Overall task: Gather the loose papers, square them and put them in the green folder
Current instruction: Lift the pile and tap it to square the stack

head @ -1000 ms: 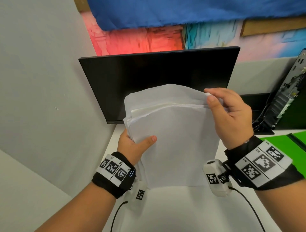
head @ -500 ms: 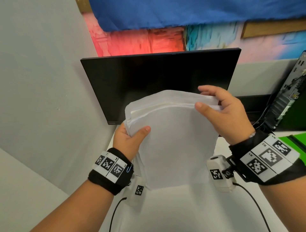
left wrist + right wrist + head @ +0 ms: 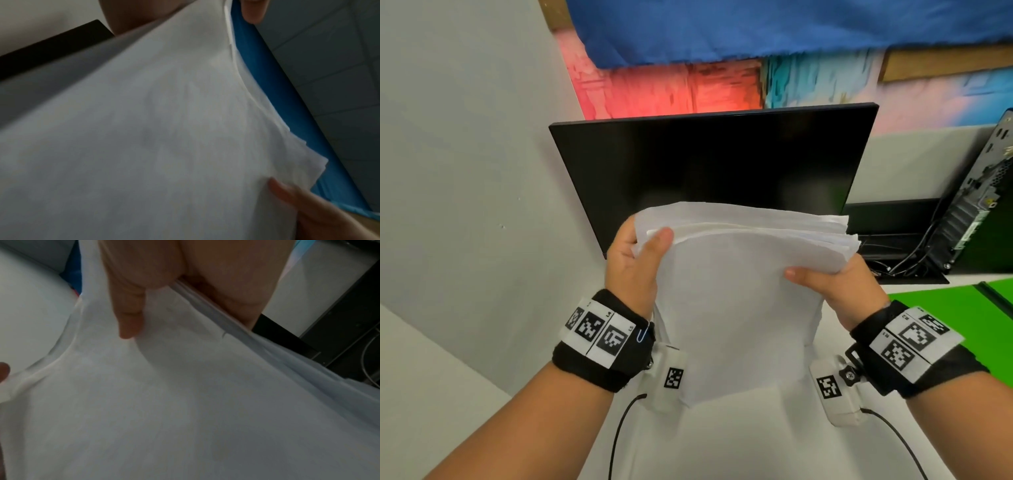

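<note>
Left hand (image 3: pixel 631 263) pinches the top-left corner of the paper stack (image 3: pixel 736 308), thumb on the near face, fingers behind. Right hand (image 3: pixel 835 284) grips the right edge just below the top-right corner, thumb on front, fingers hidden behind the sheets. Stack is held upright, above the white desk (image 3: pixel 739 442), in front of the black monitor (image 3: pixel 709 164); whether the bottom edge touches the desk, can't tell. Gathering looks done: no stray sheets in view, all paper in one bundle. Squaring is not done: top edges are fanned and stepped, the top-right corner shows sheets splayed apart, and the stack bows between the two grips. Left wrist view confirms staggered corners near the right thumb. Green folder (image 3: pixel 945 311) lies flat on the desk to the right, well clear of the stack, only partly in frame; whether it is open can't be told. Left to do, my read: square the edges, then load the folder.
</note>
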A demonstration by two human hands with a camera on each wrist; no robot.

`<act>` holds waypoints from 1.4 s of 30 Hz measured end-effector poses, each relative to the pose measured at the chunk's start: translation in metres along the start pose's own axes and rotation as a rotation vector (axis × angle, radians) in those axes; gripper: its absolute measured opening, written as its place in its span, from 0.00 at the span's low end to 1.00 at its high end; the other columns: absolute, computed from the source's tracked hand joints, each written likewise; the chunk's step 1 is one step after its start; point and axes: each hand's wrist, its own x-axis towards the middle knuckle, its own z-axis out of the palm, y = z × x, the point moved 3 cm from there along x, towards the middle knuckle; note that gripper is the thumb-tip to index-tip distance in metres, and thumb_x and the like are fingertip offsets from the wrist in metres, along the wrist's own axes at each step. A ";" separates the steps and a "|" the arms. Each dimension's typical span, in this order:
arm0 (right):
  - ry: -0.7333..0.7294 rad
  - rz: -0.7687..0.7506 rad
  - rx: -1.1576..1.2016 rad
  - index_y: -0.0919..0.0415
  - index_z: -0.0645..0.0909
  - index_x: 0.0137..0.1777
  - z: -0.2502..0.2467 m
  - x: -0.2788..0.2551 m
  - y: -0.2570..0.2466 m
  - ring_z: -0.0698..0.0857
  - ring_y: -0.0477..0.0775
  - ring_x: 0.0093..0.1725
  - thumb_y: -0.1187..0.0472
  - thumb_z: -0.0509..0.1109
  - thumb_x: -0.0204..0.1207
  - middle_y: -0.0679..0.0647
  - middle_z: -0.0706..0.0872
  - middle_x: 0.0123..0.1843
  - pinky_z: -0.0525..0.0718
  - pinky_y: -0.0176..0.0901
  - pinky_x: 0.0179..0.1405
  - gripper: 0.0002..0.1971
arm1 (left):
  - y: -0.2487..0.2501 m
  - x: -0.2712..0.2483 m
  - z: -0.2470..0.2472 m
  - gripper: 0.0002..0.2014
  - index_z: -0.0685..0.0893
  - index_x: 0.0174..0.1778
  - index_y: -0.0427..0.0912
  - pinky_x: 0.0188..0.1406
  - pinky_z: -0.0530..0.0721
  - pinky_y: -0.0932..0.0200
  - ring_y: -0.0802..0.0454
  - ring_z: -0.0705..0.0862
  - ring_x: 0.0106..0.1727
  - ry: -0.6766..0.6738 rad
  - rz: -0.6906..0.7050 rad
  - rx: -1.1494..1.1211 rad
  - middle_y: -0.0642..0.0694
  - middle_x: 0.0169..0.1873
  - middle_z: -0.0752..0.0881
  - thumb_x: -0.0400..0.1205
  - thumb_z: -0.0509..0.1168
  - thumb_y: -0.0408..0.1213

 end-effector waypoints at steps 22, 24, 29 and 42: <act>0.308 -0.246 0.060 0.50 0.83 0.53 0.020 -0.023 -0.037 0.88 0.35 0.47 0.67 0.72 0.71 0.37 0.90 0.44 0.83 0.27 0.43 0.14 | -0.038 -0.019 -0.017 0.15 0.83 0.47 0.54 0.38 0.86 0.66 0.60 0.89 0.46 0.024 -0.086 0.321 0.57 0.44 0.88 0.68 0.75 0.36; 0.261 -0.233 0.049 0.53 0.80 0.58 0.024 -0.027 -0.031 0.88 0.41 0.49 0.69 0.72 0.71 0.44 0.88 0.52 0.84 0.31 0.44 0.17 | -0.049 -0.027 -0.017 0.15 0.83 0.50 0.49 0.41 0.87 0.61 0.52 0.88 0.50 0.046 -0.137 0.345 0.52 0.45 0.89 0.70 0.75 0.35; 0.255 -0.260 0.022 0.44 0.71 0.58 0.026 -0.029 -0.029 0.84 0.34 0.45 0.71 0.74 0.69 0.49 0.79 0.54 0.83 0.28 0.40 0.26 | -0.032 -0.032 -0.006 0.35 0.73 0.65 0.59 0.44 0.86 0.65 0.61 0.85 0.54 0.017 0.002 0.389 0.54 0.57 0.82 0.61 0.75 0.48; 0.288 -0.403 -0.176 0.47 0.80 0.49 0.019 -0.018 -0.057 0.81 0.33 0.50 0.56 0.67 0.72 0.42 0.82 0.50 0.80 0.26 0.47 0.07 | 0.003 -0.021 0.003 0.04 0.83 0.36 0.63 0.43 0.86 0.63 0.59 0.87 0.51 0.049 0.223 0.250 0.66 0.47 0.88 0.68 0.65 0.50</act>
